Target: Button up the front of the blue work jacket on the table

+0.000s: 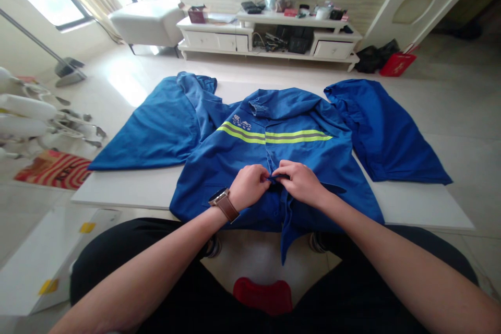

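A blue work jacket [242, 162] with a yellow-green and grey reflective stripe lies spread front up on a low white table [129, 188]. Over its lower front, my left hand [249, 185] pinches the edge of the front opening. Close beside it, my right hand [299, 180] grips the same opening from the other side, fingertips almost meeting those of the left. What lies between the fingertips is too small to make out. Below the hands, a pointed flap of the jacket hangs past the table's near edge. A brown-strapped watch [224, 202] is on my left wrist.
Folded blue garments lie at the table's left [148, 125] and right [391, 135] ends. A red object [263, 295] is on the floor between my legs. Beyond stands a white TV cabinet [219, 39] with clutter on it. A striped red bag [55, 169] lies at left.
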Motion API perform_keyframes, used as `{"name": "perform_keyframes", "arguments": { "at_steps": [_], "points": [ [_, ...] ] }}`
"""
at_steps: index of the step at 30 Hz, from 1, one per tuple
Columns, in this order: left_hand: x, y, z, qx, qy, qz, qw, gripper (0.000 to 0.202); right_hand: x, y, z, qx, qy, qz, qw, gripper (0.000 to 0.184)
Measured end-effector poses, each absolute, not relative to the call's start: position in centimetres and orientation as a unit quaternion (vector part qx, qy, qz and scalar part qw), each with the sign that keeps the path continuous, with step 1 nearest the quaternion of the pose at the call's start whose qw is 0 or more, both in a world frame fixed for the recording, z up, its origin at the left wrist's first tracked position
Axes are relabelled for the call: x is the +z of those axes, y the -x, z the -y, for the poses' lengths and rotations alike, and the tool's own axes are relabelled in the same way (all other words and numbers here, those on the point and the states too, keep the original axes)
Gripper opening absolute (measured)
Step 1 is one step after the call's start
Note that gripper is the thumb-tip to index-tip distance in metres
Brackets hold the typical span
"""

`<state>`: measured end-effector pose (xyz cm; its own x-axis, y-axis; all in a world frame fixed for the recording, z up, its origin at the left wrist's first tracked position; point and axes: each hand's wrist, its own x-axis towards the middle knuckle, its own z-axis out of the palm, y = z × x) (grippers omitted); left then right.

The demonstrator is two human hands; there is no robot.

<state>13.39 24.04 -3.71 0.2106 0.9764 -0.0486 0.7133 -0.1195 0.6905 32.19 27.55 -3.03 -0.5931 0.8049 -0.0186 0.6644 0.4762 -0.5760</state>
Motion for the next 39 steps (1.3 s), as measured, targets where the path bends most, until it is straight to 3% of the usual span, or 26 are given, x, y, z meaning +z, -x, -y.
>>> {"name": "perform_keyframes", "arguments": {
  "at_steps": [7, 13, 39],
  "points": [
    [-4.2, -13.5, -23.8, 0.197, -0.739, -0.586, 0.269, 0.008, -3.6, -32.2, -27.9, 0.283, 0.436, 0.845, 0.125, 0.028],
    [-3.7, -13.9, -23.4, 0.191, -0.757, -0.575, 0.246, 0.016, -3.9, -32.2, -27.5, 0.283, 0.451, 0.837, 0.131, 0.008],
    [-3.7, -13.8, -24.0, 0.221, -0.746, -0.569, 0.265, 0.010, -3.3, -31.1, -26.4, 0.254, 0.520, 0.799, 0.164, 0.007]
  ]
}}
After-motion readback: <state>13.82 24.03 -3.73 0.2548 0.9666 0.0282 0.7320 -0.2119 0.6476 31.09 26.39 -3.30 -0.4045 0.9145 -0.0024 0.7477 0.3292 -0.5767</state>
